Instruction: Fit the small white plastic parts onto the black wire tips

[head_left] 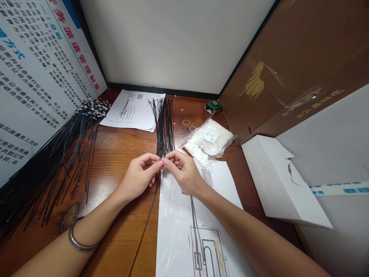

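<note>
L hand (140,175) & R hand (184,174): fingers of both pinch 1 black wire (144,231) above table (115,154). Wire bundle (165,127) lies just behind.

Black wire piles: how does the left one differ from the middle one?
The left pile is bigger and fans out; the middle bundle is narrow and tight. The left pile's far ends carry white pieces; the middle bundle's are bare black. The left hand and right hand pinch a strand at the middle bundle, not the left pile. Both are thin black strands on the table.
</note>
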Demonstrator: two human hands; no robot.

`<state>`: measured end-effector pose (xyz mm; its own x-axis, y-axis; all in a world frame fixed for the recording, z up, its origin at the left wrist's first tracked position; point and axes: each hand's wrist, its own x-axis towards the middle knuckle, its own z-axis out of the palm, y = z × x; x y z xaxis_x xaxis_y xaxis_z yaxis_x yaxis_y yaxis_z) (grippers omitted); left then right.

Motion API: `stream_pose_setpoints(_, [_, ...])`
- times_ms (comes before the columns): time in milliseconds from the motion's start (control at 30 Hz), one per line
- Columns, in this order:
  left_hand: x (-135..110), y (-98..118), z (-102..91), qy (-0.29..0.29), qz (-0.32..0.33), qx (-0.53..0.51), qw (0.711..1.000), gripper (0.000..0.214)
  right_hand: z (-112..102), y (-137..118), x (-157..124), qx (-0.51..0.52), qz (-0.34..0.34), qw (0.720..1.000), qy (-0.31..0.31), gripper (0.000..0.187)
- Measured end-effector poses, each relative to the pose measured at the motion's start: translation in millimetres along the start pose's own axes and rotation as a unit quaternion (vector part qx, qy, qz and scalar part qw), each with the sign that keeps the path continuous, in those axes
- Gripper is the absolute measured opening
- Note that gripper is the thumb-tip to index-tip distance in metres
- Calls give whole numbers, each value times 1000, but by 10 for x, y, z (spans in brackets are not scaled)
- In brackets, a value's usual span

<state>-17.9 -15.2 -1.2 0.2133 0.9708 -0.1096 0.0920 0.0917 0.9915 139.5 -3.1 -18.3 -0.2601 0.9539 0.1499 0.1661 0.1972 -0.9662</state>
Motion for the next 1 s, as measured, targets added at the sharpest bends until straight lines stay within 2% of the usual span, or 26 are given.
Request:
stream_pose_setpoints(133, [-5, -3, 8, -13, 7, 15, 1000, 20, -6, -14, -18, -105, -67, 992, -29, 21])
stream_pose_setpoints(200, [-11, 5, 13, -23, 13, 25, 999, 18, -10, -2, -22, -116, -81, 989, -36, 23])
stream_pose_setpoints(367, [-24, 21, 10, -37, 11, 20, 999, 19, -35, 62, -6, 1, -19, 999, -40, 28])
stream_pose_setpoints(533, [-16, 12, -4, -44, 25, 41, 998, 19, -111, 80, 45, 93, 34, 989, -106, 28])
stream_pose_setpoints(767, [-16, 4, -15, -57, 46, 63, 995, 18, -194, 41, 80, 62, 32, 983, -168, 30])
stream_pose_setpoints(900, [-28, 13, -10, -72, 52, 61, 994, 21, -202, 39, 88, 65, 35, 981, -180, 30])
stream_pose_setpoints(1000, [-20, 19, -15, -96, 29, 28, 995, 24, -200, 49, 91, 79, 37, 980, -177, 28])
